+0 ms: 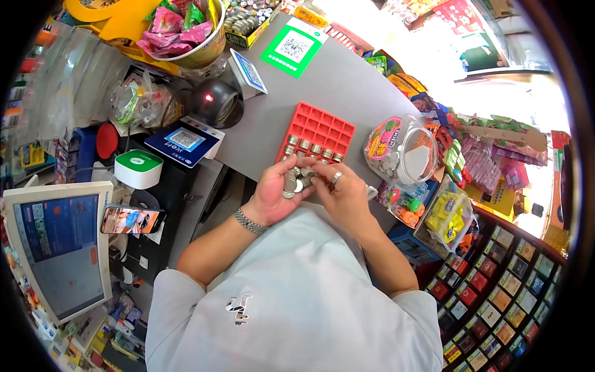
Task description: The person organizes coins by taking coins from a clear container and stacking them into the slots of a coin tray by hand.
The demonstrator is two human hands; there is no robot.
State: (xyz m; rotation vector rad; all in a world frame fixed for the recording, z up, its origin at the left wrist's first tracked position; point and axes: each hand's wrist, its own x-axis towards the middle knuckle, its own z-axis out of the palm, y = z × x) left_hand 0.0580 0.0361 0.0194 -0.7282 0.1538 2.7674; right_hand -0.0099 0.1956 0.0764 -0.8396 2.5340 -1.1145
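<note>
A heap of silvery coins [295, 180] lies in my left hand [271, 192], which is cupped palm up with a metal watch at the wrist. My right hand [344, 191], with a ring on one finger, is bent over the right side of the heap, its fingertips closed on the coins. Just beyond both hands a red compartment tray [319, 124] rests on the grey counter [266, 118]. Stacks of coins stand in its nearer compartments, while the farther ones show bare red bottoms. My hands partly cover the tray's near edge.
A clear plastic jar [414, 152] stands right of the tray. Left are a black scanner [217, 104], payment code signs [185, 141], a white-green box [139, 168], a phone [133, 220] and a monitor [59, 248]. A candy tub [192, 56] sits at the back left.
</note>
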